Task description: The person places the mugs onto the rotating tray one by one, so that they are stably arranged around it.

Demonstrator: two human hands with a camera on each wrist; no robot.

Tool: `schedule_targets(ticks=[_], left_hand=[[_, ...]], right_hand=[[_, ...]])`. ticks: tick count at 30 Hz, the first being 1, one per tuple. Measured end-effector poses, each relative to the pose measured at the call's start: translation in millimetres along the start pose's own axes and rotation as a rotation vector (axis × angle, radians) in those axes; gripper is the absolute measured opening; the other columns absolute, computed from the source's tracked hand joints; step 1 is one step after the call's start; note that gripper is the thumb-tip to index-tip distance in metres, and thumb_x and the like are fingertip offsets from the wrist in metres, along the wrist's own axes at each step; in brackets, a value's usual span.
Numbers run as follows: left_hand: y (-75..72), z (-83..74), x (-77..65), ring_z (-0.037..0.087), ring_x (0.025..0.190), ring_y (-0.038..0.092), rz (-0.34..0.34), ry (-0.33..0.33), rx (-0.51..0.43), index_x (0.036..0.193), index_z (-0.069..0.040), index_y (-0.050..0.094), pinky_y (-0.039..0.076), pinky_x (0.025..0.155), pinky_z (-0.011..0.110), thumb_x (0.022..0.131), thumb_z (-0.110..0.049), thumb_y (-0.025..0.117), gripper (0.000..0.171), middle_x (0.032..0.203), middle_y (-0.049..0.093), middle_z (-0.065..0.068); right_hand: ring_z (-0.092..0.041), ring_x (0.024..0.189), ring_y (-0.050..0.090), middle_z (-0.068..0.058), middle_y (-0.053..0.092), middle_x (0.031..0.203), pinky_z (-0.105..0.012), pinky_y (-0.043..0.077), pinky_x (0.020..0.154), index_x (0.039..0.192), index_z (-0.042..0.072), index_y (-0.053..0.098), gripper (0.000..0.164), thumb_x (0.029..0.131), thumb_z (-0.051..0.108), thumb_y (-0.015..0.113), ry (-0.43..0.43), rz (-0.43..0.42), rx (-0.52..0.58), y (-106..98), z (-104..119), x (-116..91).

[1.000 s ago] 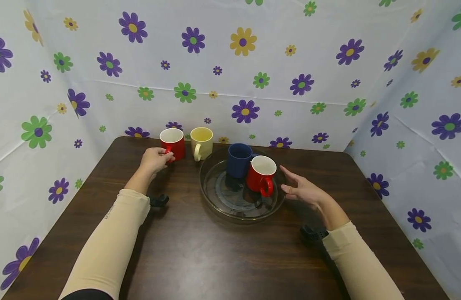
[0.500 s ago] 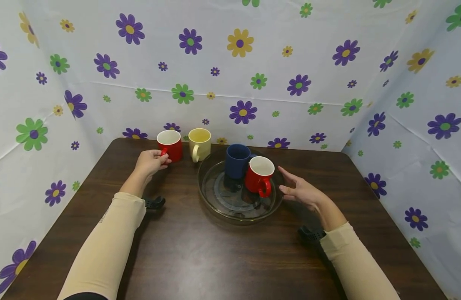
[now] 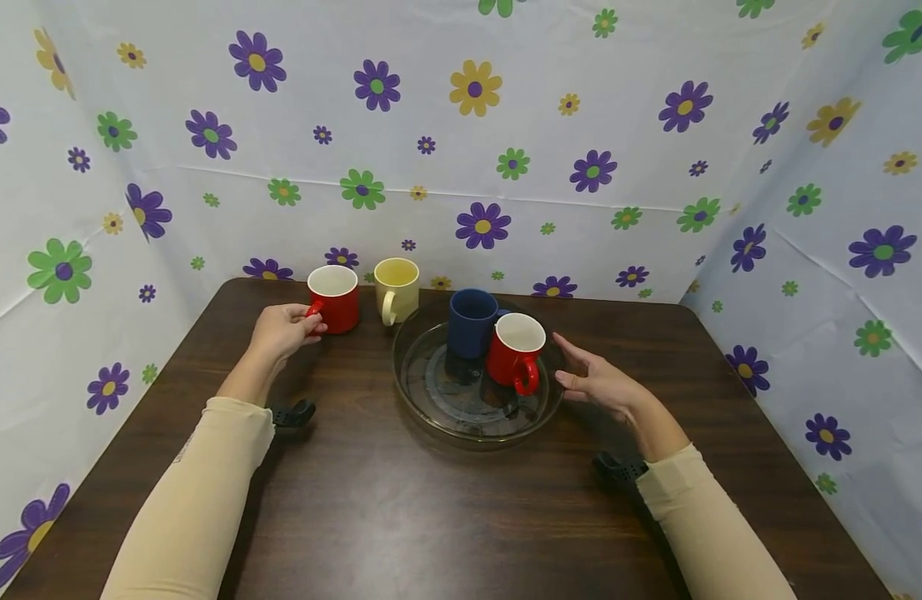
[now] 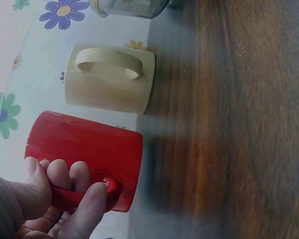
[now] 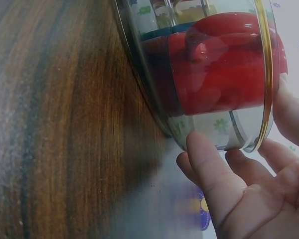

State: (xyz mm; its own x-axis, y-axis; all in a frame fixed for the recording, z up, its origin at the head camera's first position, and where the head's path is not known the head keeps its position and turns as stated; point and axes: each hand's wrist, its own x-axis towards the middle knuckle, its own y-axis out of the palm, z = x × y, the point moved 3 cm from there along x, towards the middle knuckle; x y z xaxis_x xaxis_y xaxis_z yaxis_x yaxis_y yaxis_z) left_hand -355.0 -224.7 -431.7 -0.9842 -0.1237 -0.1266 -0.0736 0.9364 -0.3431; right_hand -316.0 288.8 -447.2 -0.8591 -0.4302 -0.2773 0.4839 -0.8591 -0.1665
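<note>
At the far left of the table, my left hand (image 3: 281, 332) grips the handle of a red mug (image 3: 343, 312) with a white inside. The left wrist view shows thumb and fingers curled round that handle (image 4: 67, 197). Just right of it stands a yellow mug (image 3: 401, 298). A round clear glass bowl (image 3: 472, 437) holds a blue mug (image 3: 470, 329) and a second red mug (image 3: 506, 362), both upright. My right hand (image 3: 599, 385) touches the bowl's right side, fingers extended along the outer wall and thumb by the rim (image 5: 267, 64).
Dark wooden table (image 3: 446, 517) spreads in front of the bowl. A white flowered cloth (image 3: 401, 150) hangs behind the table and along both sides. Dark straps (image 3: 292, 414) sit at my wrists.
My left hand has drawn the held red mug slightly left and towards me, widening its gap from the yellow mug. Its handle has turned leftward. The right hand stays at the bowl.
</note>
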Motion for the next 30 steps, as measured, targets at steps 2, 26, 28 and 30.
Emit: schedule_targets(ticks=[2,26,28,30], left_hand=[[-2.4,-2.1,-4.9,0.042,0.116,0.065,0.000,0.020,0.016,0.133,0.009,0.059,0.055,0.088,0.031,0.105,-0.015,0.056,0.037,0.125,0.064,0.031],[-25.6,-34.4,-56.1,0.012,0.083,0.073,0.081,0.135,0.083,0.128,0.009,0.062,0.059,0.081,0.025,0.102,-0.017,0.060,0.036,0.114,0.070,0.027],[-25.1,-37.4,-58.6,0.012,0.083,0.073,0.093,0.143,0.080,0.128,0.009,0.062,0.059,0.081,0.025,0.102,-0.016,0.061,0.036,0.109,0.073,0.023],[-24.4,-40.1,-61.0,0.012,0.083,0.074,0.106,0.157,0.078,0.127,0.010,0.062,0.059,0.081,0.025,0.102,-0.014,0.061,0.035,0.104,0.074,0.018]], right_hand=[[-0.043,0.153,0.012,-0.009,-0.007,0.171,-0.050,0.041,0.109,0.165,0.028,0.011,0.082,0.102,0.015,0.062,-0.004,0.005,-0.002,0.8,0.0,0.3],[-0.044,0.153,0.006,-0.007,-0.011,0.170,-0.055,0.033,0.113,0.165,0.028,0.010,0.078,0.105,0.014,0.057,-0.001,0.018,-0.002,-1.9,1.6,3.6],[-0.044,0.153,0.007,-0.007,-0.011,0.170,-0.056,0.033,0.113,0.165,0.028,0.010,0.077,0.105,0.014,0.056,0.003,0.017,0.000,-1.9,1.3,3.6],[-0.044,0.154,0.007,-0.007,-0.011,0.170,-0.056,0.033,0.113,0.165,0.028,0.010,0.076,0.105,0.012,0.055,0.003,0.019,0.000,-1.8,1.2,3.7]])
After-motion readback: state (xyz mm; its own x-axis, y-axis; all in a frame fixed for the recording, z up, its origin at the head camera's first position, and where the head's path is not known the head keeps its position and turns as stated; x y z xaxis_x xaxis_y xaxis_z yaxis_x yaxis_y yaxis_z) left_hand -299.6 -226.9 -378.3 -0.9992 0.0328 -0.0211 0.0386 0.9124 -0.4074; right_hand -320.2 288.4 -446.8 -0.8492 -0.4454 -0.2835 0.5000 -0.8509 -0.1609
